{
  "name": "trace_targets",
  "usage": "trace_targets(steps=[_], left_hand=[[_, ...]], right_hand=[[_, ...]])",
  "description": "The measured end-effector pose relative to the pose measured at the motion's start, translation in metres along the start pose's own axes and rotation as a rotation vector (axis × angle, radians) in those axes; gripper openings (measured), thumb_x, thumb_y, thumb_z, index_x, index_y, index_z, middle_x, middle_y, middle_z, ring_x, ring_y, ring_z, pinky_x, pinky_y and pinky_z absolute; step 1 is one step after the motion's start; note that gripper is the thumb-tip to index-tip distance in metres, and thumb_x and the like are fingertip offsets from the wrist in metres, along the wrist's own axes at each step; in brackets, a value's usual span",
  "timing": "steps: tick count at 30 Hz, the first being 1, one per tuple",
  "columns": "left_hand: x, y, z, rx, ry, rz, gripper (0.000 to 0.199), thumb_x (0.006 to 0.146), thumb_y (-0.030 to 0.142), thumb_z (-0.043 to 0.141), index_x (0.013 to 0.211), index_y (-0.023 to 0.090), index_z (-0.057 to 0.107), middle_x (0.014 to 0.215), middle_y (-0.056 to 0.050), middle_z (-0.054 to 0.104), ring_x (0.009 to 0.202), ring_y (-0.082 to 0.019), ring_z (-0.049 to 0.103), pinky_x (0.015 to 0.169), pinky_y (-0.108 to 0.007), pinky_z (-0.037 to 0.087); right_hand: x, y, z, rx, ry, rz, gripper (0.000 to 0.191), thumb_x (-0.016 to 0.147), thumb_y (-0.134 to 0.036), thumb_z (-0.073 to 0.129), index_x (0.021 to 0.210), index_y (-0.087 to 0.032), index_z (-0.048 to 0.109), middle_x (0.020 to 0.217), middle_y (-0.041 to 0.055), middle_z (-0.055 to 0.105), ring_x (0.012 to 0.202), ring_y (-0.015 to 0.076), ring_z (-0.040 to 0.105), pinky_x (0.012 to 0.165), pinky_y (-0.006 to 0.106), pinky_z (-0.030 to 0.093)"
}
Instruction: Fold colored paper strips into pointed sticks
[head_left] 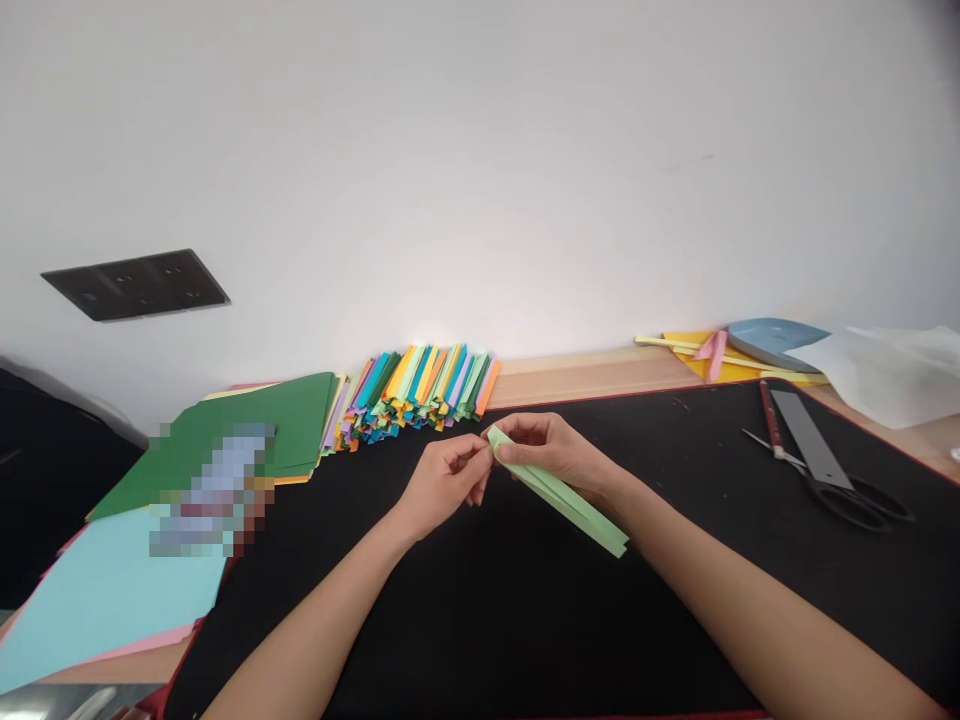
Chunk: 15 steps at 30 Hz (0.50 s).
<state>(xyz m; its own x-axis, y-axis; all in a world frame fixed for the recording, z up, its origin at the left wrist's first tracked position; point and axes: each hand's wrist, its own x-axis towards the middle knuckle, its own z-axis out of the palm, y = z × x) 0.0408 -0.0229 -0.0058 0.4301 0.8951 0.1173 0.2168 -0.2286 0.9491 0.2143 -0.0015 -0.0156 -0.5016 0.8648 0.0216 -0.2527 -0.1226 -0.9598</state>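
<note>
A light green paper strip, folded over so two layers show, slants down to the right above the black mat. My right hand pinches it near its upper left end, thumb on top. Close against that end is my left hand, its thumb and forefinger pressed together at the tip of the strip. Whether the left fingers grip the paper itself or only touch it is hard to make out. Behind the hands lies a pile of folded paper strips in many colours.
Green paper sheets and light blue sheets are stacked at the left, with a blurred object over them. Scissors, a cutter blade and a red-handled knife rest on the black mat. A blue tray stands back right.
</note>
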Motion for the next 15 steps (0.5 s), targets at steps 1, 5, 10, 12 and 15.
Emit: trace_targets(steps=[1, 5, 10, 12, 15], left_hand=[[-0.0003, 0.0000, 0.0000, 0.019, -0.006, 0.002, 0.030, 0.085, 0.035, 0.048, 0.062, 0.016, 0.049, 0.051, 0.004, 0.048, 0.044, -0.007, 0.047, 0.046, -0.019, 0.040], [-0.0014, -0.0006, -0.0004, 0.074, 0.012, 0.007, 0.028, 0.085, 0.033, 0.049, 0.062, 0.016, 0.051, 0.050, 0.004, 0.049, 0.044, -0.007, 0.047, 0.047, -0.018, 0.039], [-0.0003, -0.0003, -0.0009, 0.047, 0.068, -0.001, 0.026, 0.083, 0.036, 0.052, 0.069, 0.015, 0.056, 0.049, 0.004, 0.050, 0.043, -0.007, 0.047, 0.046, -0.019, 0.040], [0.0015, -0.0004, -0.0007, -0.005, 0.084, -0.016, 0.031, 0.083, 0.040, 0.052, 0.067, 0.013, 0.056, 0.049, 0.003, 0.051, 0.042, -0.007, 0.047, 0.045, -0.019, 0.040], [0.0046, -0.0028, 0.0011, -0.156, 0.043, -0.091, 0.044, 0.084, 0.050, 0.048, 0.070, 0.010, 0.060, 0.052, -0.002, 0.055, 0.046, -0.010, 0.051, 0.047, -0.022, 0.043]], right_hand=[[0.0000, 0.0002, -0.0003, -0.004, -0.005, -0.006, 0.023, 0.064, -0.029, 0.076, 0.078, -0.015, 0.066, 0.072, -0.0015, 0.062, 0.063, 0.0087, 0.053, 0.065, 0.024, 0.042], [0.0008, 0.0019, -0.0008, -0.001, -0.012, -0.020, 0.022, 0.063, -0.028, 0.077, 0.075, -0.015, 0.064, 0.072, -0.0020, 0.061, 0.065, 0.0090, 0.053, 0.066, 0.024, 0.040], [0.0022, 0.0035, 0.0013, -0.038, 0.018, -0.096, 0.023, 0.063, -0.030, 0.076, 0.072, -0.015, 0.062, 0.069, -0.0022, 0.060, 0.065, 0.0095, 0.053, 0.065, 0.024, 0.040], [0.0028, 0.0041, 0.0026, -0.054, 0.069, -0.130, 0.025, 0.065, -0.033, 0.075, 0.072, -0.015, 0.060, 0.067, -0.0024, 0.059, 0.062, 0.0097, 0.052, 0.061, 0.024, 0.040], [0.0038, 0.0059, 0.0052, -0.074, 0.202, -0.190, 0.027, 0.066, -0.037, 0.073, 0.071, -0.016, 0.058, 0.064, -0.0022, 0.059, 0.058, 0.0098, 0.052, 0.057, 0.023, 0.040]])
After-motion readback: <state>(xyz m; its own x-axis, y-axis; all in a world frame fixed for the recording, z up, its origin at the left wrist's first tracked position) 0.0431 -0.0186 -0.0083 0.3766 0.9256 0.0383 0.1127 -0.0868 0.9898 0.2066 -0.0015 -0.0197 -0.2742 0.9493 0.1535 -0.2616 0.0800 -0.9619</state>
